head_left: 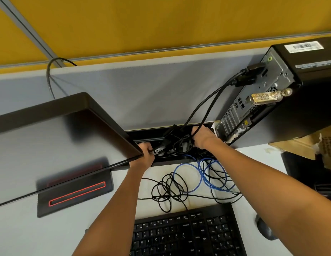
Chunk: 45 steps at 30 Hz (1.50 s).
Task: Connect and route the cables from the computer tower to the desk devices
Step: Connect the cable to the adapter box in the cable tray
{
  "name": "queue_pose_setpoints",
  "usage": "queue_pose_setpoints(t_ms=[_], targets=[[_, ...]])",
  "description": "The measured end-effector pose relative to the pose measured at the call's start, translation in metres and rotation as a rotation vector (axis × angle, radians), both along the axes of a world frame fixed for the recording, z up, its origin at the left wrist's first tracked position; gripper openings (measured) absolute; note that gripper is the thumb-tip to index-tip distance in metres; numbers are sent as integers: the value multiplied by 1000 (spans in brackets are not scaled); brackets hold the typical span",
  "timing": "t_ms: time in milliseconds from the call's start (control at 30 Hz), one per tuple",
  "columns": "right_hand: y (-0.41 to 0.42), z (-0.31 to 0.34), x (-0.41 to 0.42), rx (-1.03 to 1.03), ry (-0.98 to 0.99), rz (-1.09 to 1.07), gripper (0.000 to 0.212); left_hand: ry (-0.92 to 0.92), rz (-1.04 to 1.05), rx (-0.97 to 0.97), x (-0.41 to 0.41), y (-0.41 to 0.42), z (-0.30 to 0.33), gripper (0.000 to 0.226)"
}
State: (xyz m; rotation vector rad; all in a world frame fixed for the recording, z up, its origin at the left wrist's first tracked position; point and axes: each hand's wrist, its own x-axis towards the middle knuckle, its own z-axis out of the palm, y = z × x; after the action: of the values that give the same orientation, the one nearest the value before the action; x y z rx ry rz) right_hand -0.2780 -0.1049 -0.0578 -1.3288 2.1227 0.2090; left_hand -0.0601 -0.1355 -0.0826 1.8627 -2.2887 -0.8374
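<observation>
I see both hands reaching into the long black cable tray (pixel 142 134) that is sunk into the back edge of the surface (pixel 22 233), just below the grey partition. Inside the tray lie a bundle of black cables and at least one black plug; I cannot tell how many. My left hand (pixel 145 154) is at the left part of the tray, under the corner of the monitor (pixel 50 130), and its fingers are curled round a thin black cable with a small connector. My right hand (pixel 201 136) is at the right part of the tray, its fingers clenched round the two thick black cables (pixel 207 106) which rise to the back panel of the computer tower (pixel 290 93), where their plugs sit in the upper ports. The tower stands at the right, just beside the tray end. In front of the tray, a blue cable (pixel 203 174) and a loose black cable (pixel 168 189) lie coiled on the surface, between the tray and the keyboard (pixel 188 235).
</observation>
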Motion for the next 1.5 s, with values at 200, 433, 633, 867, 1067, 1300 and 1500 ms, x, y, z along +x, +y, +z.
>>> queue_pose_setpoints(t_ms=[200, 433, 633, 867, 1067, 1300, 1500], targets=[[5, 21, -11, 93, -159, 126, 46, -53, 25, 156, -3, -12, -2, 29], [6, 12, -2, -291, -188, -134, 23, 80, 68, 214, -1, -5, -11, 23], [6, 11, -10, -200, 47, -102, 33, -55, 111, 118, -19, 2, -7, 14], [19, 9, -5, -166, 137, -40, 38, 21, 83, 238, -18, -1, -8, 9], [46, 23, 3, -181, -30, 27, 31, 120, 78, 252, 6, 13, 12, 49], [105, 50, 3, -252, -173, -13, 8, -88, 130, 63, -1, 70, 44, 54], [174, 26, 8, -78, -155, 181, 25, 51, 39, 0, -31, 120, 57, 87]])
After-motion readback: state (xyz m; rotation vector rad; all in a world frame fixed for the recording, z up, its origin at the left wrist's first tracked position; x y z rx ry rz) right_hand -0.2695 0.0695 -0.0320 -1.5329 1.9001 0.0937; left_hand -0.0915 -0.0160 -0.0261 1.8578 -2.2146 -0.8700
